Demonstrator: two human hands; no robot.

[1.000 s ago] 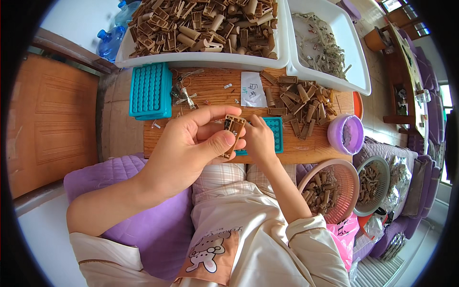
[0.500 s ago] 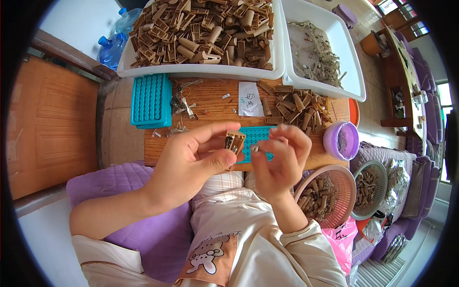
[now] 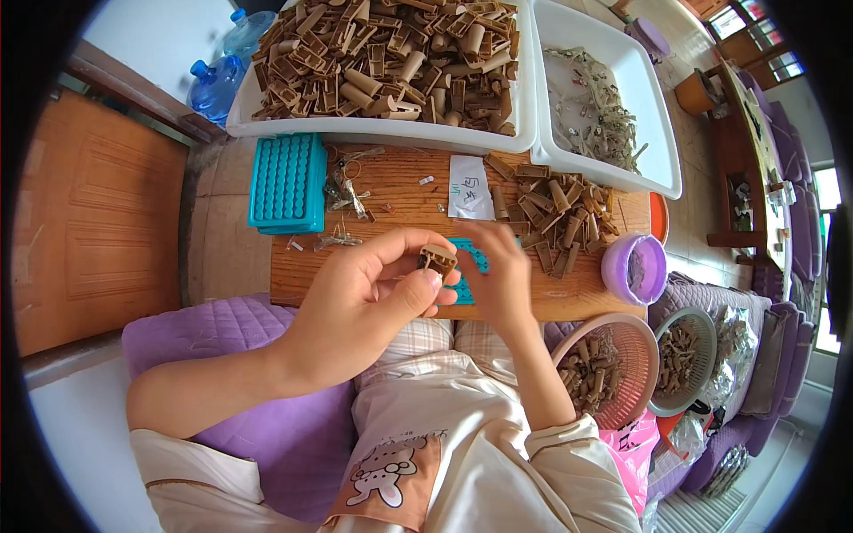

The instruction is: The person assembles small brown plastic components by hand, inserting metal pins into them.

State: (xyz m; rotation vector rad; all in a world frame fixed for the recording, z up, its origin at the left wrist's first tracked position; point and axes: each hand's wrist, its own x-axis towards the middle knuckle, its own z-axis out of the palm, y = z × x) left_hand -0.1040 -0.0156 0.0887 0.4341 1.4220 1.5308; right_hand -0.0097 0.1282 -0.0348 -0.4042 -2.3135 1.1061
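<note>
My left hand [image 3: 369, 289] pinches a brown hollow plastic casing [image 3: 438, 259] between thumb and fingers, its ribbed inside partly turned up. Just right of it, my right hand [image 3: 502, 280] hovers over a teal tray with holes [image 3: 464, 291]. Motion smears its fingers, and whatever they may hold is hidden. Most of that tray is behind both hands. A heap of similar brown casings [image 3: 558, 204] lies beyond the right hand on the wooden table [image 3: 391, 178].
Stacked teal trays [image 3: 287, 182] stand at left, beside loose wired parts [image 3: 345, 197]. At the back sit a white bin of casings [image 3: 382, 129] and a second white bin [image 3: 662, 124] with tangled wires. On the right are a purple bucket [image 3: 657, 275], a pink basket [image 3: 635, 373] and a grey basket [image 3: 708, 355].
My right hand has swung up and left over the teal tray; the small silvery piece in its fingertips no longer shows. My left hand has tilted the casing.
</note>
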